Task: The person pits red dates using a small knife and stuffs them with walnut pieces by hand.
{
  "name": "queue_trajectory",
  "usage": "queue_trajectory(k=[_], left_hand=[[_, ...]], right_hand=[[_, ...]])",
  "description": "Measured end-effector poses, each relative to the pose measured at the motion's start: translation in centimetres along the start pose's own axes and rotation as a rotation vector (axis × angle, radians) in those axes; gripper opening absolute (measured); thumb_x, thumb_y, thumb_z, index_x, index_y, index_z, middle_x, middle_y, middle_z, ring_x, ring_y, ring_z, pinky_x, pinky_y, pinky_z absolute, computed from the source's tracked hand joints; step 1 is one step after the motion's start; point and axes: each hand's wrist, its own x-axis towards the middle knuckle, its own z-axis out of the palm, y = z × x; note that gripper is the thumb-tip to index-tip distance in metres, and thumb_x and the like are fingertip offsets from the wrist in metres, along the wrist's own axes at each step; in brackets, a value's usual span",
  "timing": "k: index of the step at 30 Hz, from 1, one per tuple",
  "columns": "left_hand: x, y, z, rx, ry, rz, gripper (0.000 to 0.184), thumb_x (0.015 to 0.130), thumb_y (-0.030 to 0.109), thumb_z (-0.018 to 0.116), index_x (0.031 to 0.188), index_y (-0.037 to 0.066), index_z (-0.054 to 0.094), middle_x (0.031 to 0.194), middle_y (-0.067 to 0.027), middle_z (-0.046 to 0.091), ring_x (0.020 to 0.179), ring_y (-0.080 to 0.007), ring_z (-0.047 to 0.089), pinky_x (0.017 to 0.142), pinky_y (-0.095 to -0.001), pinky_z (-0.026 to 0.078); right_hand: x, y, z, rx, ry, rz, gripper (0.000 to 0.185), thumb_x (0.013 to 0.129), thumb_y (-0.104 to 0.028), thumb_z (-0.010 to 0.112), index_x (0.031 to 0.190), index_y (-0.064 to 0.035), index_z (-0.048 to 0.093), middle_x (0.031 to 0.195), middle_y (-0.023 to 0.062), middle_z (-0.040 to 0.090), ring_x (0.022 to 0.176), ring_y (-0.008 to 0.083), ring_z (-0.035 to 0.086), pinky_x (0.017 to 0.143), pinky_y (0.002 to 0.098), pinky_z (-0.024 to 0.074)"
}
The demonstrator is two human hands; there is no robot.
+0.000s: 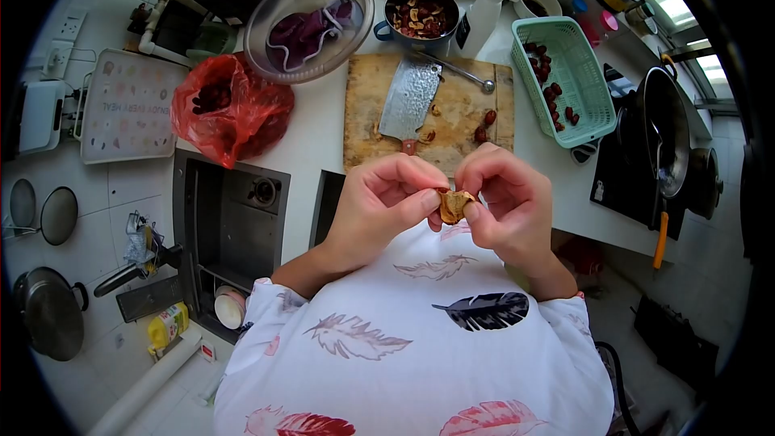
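Between my left hand and my right hand is an opened red date, its yellow-brown flesh showing; thumbs and fingertips of both hands pinch it. Just beyond the hands lies a wooden cutting board. On it rest a cleaver with a hammered blade and a red handle, a metal stick with a round end, a few whole dates at the right and small brown pieces. A blue-handled pot behind the board holds cut date pieces.
A green basket with several dates stands right of the board, near a wok on the stove. To the left are a red plastic bag, a clear bowl with purple cloth, and a sink. A spray bottle stands behind.
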Motion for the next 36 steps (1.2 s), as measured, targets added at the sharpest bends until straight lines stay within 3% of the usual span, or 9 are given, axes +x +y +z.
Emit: queue_trajectory(k=[3, 7, 11, 16, 22, 24, 29, 31, 36], left_hand=[[0.0, -0.1, 0.1, 0.042, 0.019, 0.090, 0.014, 0.076, -0.006, 0.056, 0.090, -0.004, 0.054, 0.091, -0.0110, 0.056, 0.078, -0.0140, 0.058, 0.072, -0.0258, 0.049], [0.4, 1.5, 0.9, 0.436, 0.022, 0.230, 0.025, 0.074, -0.007, 0.059, 0.097, -0.004, 0.053, 0.094, -0.0102, 0.055, 0.088, -0.0144, 0.058, 0.081, -0.0266, 0.048], [0.5, 1.2, 0.2, 0.682, 0.039, 0.237, 0.019, 0.071, -0.006, 0.063, 0.089, -0.003, 0.059, 0.086, -0.0078, 0.057, 0.081, -0.0136, 0.060, 0.076, -0.0253, 0.051], [0.9, 0.7, 0.2, 0.730, 0.015, 0.202, 0.012, 0.070, -0.006, 0.061, 0.081, -0.003, 0.058, 0.083, -0.0063, 0.057, 0.075, -0.0112, 0.059, 0.071, -0.0239, 0.050], [1.4, 0.4, -0.7, 0.357, 0.078, -0.036, 0.014, 0.073, -0.004, 0.059, 0.085, -0.003, 0.055, 0.084, -0.0041, 0.057, 0.077, -0.0094, 0.056, 0.074, -0.0233, 0.048], [1.6, 0.5, -1.3, 0.210, 0.056, -0.051, 0.014, 0.075, -0.003, 0.060, 0.088, -0.003, 0.055, 0.086, -0.0048, 0.058, 0.079, -0.0101, 0.057, 0.074, -0.0226, 0.048], [1.7, 0.7, -0.8, 0.305, 0.093, 0.075, 0.013, 0.077, -0.003, 0.061, 0.089, -0.003, 0.057, 0.089, -0.0065, 0.059, 0.083, -0.0119, 0.059, 0.075, -0.0226, 0.049], [1.9, 0.4, -0.7, 0.337, 0.091, 0.137, 0.013, 0.077, -0.004, 0.062, 0.089, -0.003, 0.058, 0.089, -0.0074, 0.059, 0.084, -0.0126, 0.059, 0.076, -0.0228, 0.049], [2.7, -1.2, -0.8, 0.446, 0.167, 0.334, 0.011, 0.075, -0.007, 0.061, 0.086, -0.005, 0.060, 0.089, -0.0105, 0.060, 0.083, -0.0148, 0.060, 0.075, -0.0236, 0.050]], right_hand=[[0.0, 0.5, 0.3, -0.149, 0.048, -0.192, 0.023, 0.061, 0.012, 0.058, 0.080, -0.0006, 0.052, 0.078, 0.0033, 0.050, 0.059, 0.0069, 0.041, 0.052, 0.0192, 0.0354], [0.1, 0.1, 0.1, -0.306, 0.068, -0.154, 0.023, 0.061, 0.009, 0.061, 0.079, -0.0005, 0.051, 0.075, 0.0029, 0.050, 0.055, 0.0063, 0.044, 0.047, 0.0191, 0.0351], [0.2, 0.2, 0.1, -0.426, 0.020, -0.167, 0.022, 0.061, 0.007, 0.062, 0.079, -0.0007, 0.051, 0.073, 0.0030, 0.050, 0.054, 0.0063, 0.045, 0.045, 0.0200, 0.0358], [0.2, 0.1, 0.1, -0.547, -0.029, -0.065, 0.019, 0.061, 0.004, 0.062, 0.075, -0.0016, 0.050, 0.066, 0.0032, 0.046, 0.052, 0.0087, 0.043, 0.044, 0.0215, 0.0355], [0.5, 0.5, -0.2, -0.511, -0.044, -0.017, 0.020, 0.060, 0.006, 0.061, 0.076, -0.0006, 0.051, 0.065, 0.0028, 0.048, 0.055, 0.0079, 0.045, 0.046, 0.0210, 0.0369], [0.5, 1.3, -0.1, -0.319, 0.042, -0.083, 0.020, 0.062, 0.009, 0.059, 0.078, 0.0011, 0.052, 0.072, 0.0036, 0.051, 0.062, 0.0069, 0.050, 0.051, 0.0187, 0.0412], [0.6, 3.1, -0.5, -0.132, 0.088, -0.166, 0.018, 0.067, 0.012, 0.056, 0.081, 0.0031, 0.050, 0.082, 0.0062, 0.053, 0.070, 0.0076, 0.053, 0.057, 0.0171, 0.0447], [0.5, 3.8, 0.0, 0.247, 0.157, -0.033, 0.017, 0.071, 0.011, 0.052, 0.084, 0.0023, 0.047, 0.082, 0.0064, 0.052, 0.068, 0.0075, 0.052, 0.056, 0.0189, 0.0450], [1.0, 5.6, 0.8, 0.645, 0.355, 0.143, 0.004, 0.081, -0.005, 0.047, 0.085, -0.0048, 0.045, 0.080, 0.0050, 0.050, 0.059, 0.0071, 0.045, 0.045, 0.0184, 0.0349]])
